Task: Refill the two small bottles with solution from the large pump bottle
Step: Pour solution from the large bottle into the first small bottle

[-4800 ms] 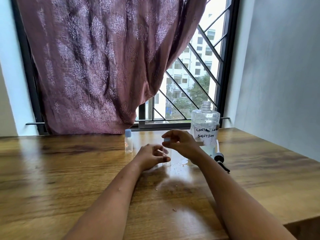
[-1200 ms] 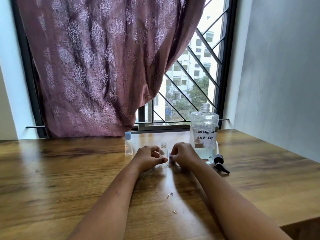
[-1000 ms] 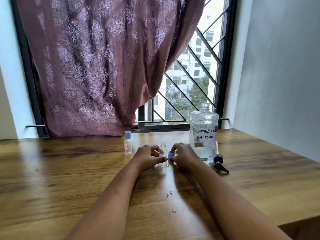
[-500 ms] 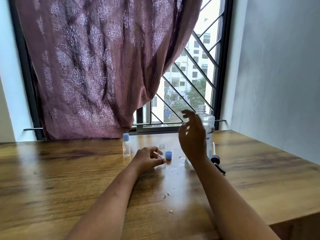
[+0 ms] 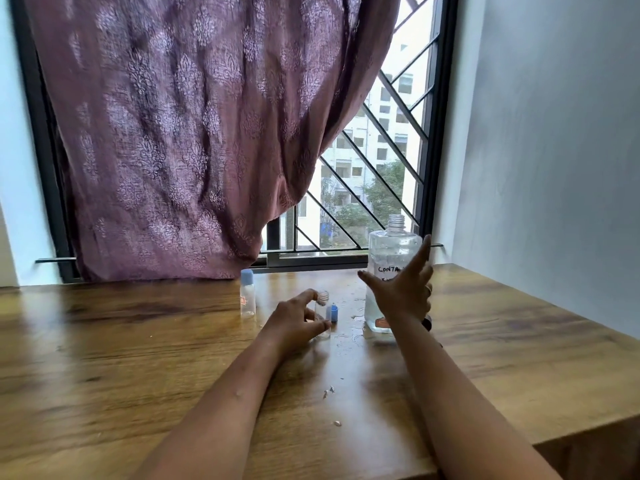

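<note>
Uncapped small bottle (image 5: 322, 308) is held upright on the wooden table (image 5: 138, 358) between thumb and fingers of the left hand (image 5: 294, 323), its blue cap (image 5: 334, 313) laid just beside it, while the right hand (image 5: 403, 294) is spread, grasping nothing, before the large bottle (image 5: 389, 249).

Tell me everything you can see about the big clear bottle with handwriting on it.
The large bottle looks like clear plastic, with squared shoulders and a threaded neck that is open, no pump on it. Its label shows handwriting starting "CONTA"; the right hand, spread open in front, hides the rest, and contact cannot be told. Clear liquid seems to fill its lower part. It stands upright on the wooden table near the window, right of the small open bottle.
</note>
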`<state>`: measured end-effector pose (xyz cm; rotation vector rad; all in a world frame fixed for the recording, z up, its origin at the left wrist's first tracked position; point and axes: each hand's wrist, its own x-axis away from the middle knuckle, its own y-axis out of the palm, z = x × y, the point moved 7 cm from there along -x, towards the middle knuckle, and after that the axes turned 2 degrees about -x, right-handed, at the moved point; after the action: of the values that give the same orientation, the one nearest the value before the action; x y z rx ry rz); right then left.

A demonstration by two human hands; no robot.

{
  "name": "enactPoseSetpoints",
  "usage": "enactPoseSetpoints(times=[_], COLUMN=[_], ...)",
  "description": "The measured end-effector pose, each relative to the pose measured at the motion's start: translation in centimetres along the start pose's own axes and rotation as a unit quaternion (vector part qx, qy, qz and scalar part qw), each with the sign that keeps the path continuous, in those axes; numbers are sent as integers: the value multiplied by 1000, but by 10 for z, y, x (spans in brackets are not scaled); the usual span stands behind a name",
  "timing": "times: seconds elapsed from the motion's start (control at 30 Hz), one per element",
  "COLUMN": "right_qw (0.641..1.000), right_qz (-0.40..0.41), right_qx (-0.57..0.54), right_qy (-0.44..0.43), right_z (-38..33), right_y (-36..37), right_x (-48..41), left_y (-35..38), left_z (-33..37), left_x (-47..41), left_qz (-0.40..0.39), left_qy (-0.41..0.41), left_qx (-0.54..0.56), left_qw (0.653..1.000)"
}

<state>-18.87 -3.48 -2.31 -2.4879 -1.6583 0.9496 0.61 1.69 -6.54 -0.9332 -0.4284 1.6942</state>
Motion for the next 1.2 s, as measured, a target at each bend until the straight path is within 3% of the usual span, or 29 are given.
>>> enactPoseSetpoints(times=[0.1, 0.23, 0.4, 0.67, 1.2], right_qw=[999, 996, 982, 925, 909], right_qz=[-21, -8, -22, -28, -53], right_qx=[-37, -16, 106, 295, 287], right_qy=[12, -84, -158, -237, -298], right_z=[4, -11, -21, -9, -10], right_y=[0, 2, 14, 30, 43], right_x=[-2, 1, 6, 7, 10], left_y=[-3, -6, -6, -9, -10], left_z=[-1, -2, -3, -6, -4], left_x=[0, 1, -1, -2, -1], left_qz=[14, 27, 29, 38, 40], left_qy=[-10, -18, -20, -20, -18], left_qx=[-51, -78, -91, -99, -106], left_qw=[999, 996, 995, 994, 993])
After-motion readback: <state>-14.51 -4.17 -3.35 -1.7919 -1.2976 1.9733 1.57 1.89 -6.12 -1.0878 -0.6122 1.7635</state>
